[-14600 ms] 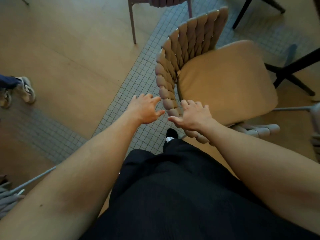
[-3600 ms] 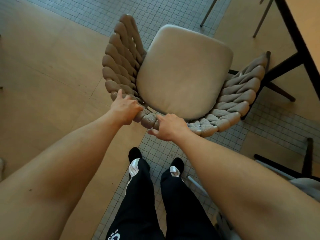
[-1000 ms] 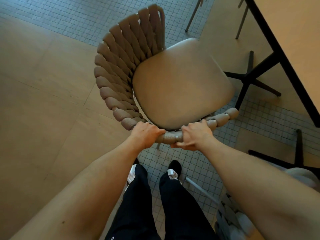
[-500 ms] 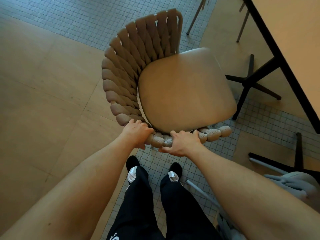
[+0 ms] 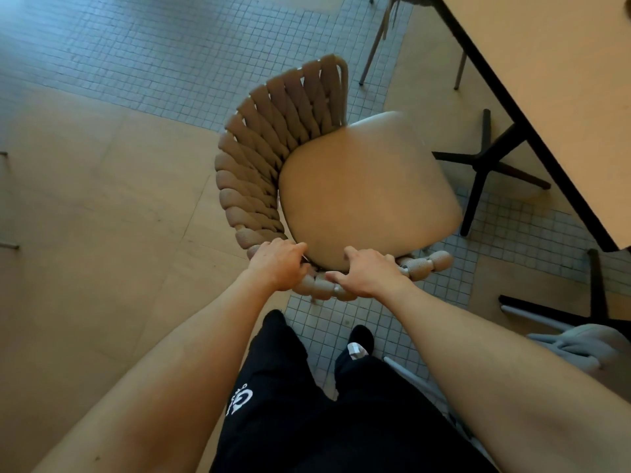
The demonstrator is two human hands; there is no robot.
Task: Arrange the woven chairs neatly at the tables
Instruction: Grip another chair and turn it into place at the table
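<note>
Tiled floor (image 5: 143, 56) lies open far and left. Left hand (image 5: 278, 264) and right hand (image 5: 367, 276), fingers curled, grip woven chair (image 5: 269, 158) rim; table (image 5: 560, 97) edge near right.

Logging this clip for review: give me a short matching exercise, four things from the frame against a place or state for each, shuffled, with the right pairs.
Things:
1. woven chair
2. table
3. left hand
4. grey chair

Places or states:
A. at the lower right edge, only partly in view
B. gripped at its back rim by both hands
C. at the upper right, on black legs
D. closed on the woven rim, beside the right hand

Pairs: 1-B, 2-C, 3-D, 4-A
</note>
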